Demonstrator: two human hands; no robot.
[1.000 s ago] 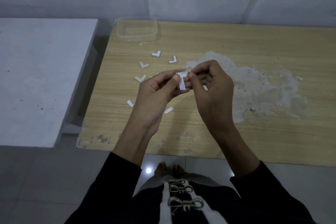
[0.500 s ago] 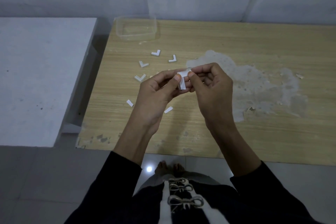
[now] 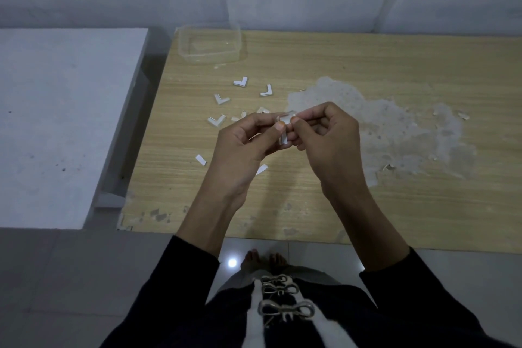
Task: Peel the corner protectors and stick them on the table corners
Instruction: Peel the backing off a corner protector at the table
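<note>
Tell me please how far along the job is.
Done: two white strips, seemingly peeled backings, lie on the table. In hand: left hand and right hand pinch one corner protector. Left: at least four loose protectors wait, and the near left corner carries none.

Change over one second. The right hand has shifted its grip along the corner protector, so its thumb now sits just beside the thumb of the left hand. Less of the white upper arm shows between them. The left hand has sunk slightly, uncovering more loose protectors on the bench behind it.
</note>
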